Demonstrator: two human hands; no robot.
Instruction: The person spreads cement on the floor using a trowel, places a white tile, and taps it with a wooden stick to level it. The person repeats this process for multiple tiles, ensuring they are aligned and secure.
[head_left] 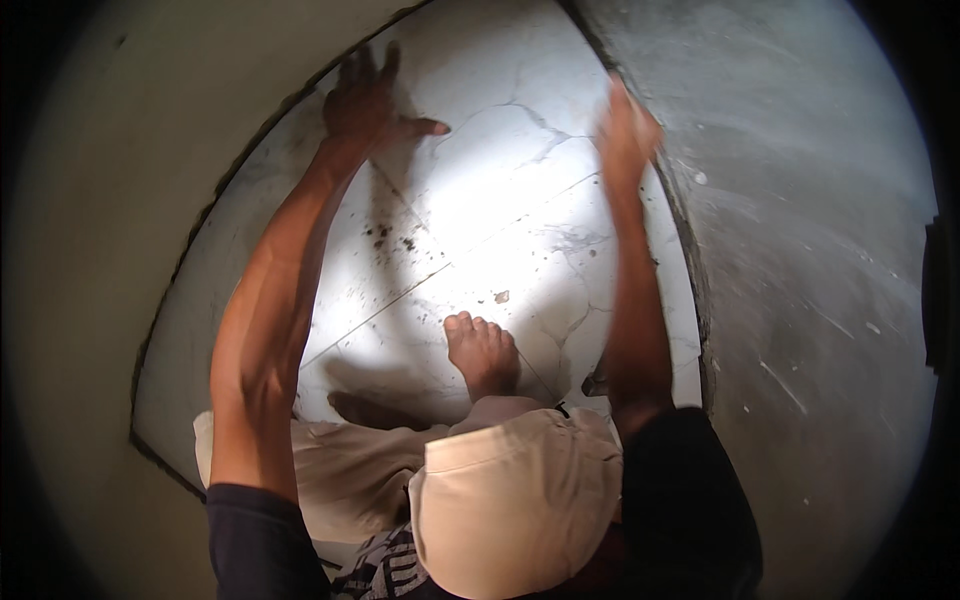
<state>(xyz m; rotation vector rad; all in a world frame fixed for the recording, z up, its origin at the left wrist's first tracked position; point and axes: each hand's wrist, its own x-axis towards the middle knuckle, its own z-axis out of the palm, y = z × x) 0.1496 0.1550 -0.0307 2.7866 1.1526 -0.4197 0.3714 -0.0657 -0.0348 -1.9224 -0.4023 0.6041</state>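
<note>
White marble-patterned tiles (480,210) cover the floor in front of me. My left hand (362,108) reaches to the far left, close to the wall, fingers spread and thumb pointing right over the tile; nothing is in it. At the far right edge of the tiling is my right hand (628,135), slightly blurred, its fingers curled together beside the dark gap (672,200) along the grey wall. Whatever those fingers may hold is hidden.
Walls stand close on the left (120,200) and the right (800,230). Dark crumbs (385,238) and a small tan chip (502,297) lie on the tiles. My bare foot (482,352) rests near the middle. A small dark object (595,382) shows beside my right forearm.
</note>
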